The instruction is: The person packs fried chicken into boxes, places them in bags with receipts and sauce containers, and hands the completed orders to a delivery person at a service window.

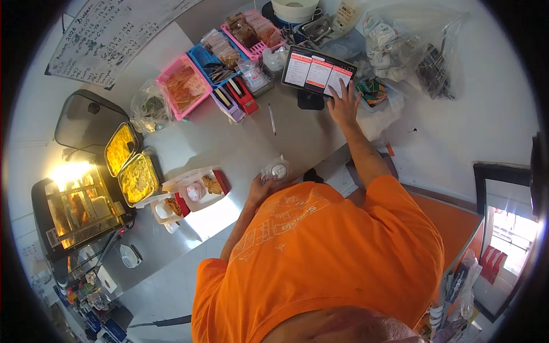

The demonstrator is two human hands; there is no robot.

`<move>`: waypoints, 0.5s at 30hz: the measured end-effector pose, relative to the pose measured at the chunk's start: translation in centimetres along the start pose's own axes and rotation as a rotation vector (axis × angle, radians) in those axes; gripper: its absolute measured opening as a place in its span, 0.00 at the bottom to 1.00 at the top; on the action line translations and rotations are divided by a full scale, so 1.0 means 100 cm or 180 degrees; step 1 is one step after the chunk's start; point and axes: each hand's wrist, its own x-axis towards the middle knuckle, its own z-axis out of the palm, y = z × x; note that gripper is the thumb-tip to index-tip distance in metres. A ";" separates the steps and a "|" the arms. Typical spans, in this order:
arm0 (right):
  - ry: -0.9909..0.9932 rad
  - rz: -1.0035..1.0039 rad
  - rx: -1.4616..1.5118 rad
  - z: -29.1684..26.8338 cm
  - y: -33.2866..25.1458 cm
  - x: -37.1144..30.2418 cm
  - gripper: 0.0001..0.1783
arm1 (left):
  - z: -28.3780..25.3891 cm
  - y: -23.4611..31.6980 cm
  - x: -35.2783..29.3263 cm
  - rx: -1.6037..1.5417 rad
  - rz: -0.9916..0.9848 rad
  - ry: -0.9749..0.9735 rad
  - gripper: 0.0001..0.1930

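Observation:
My right hand reaches out with its fingers spread, the fingertips at the lower right of a tablet. The tablet stands tilted on a dark base, its screen lit with red and white panels. Close to my body, by the near edge of the steel table, my left hand is closed on a clear plastic container with a round top. What is inside it is too small to make out. A pen lies on the table between the tablet and the container.
Open food boxes with fried pieces and a wrapped ball sit left of my left hand. Beyond are two trays of yellow food and a lit warming cabinet. Pink and blue baskets line the back; plastic bags crowd the right.

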 end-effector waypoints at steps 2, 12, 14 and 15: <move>0.0113 -0.0092 0.0055 -0.001 0.001 0.004 0.25 | 0.000 -0.005 0.003 0.0004 0.0034 0.0009 0.31; 0.0153 -0.0304 0.0223 -0.003 0.001 0.000 0.26 | 0.002 0.008 -0.002 -0.0370 0.0008 -0.0098 0.30; 0.0051 -0.0251 -0.0027 -0.006 0.000 0.004 0.29 | -0.001 0.008 -0.002 -0.0187 0.0022 -0.0098 0.30; 0.0050 -0.0253 -0.0027 -0.009 0.000 0.007 0.29 | -0.002 0.010 -0.002 -0.0002 0.0037 -0.0103 0.30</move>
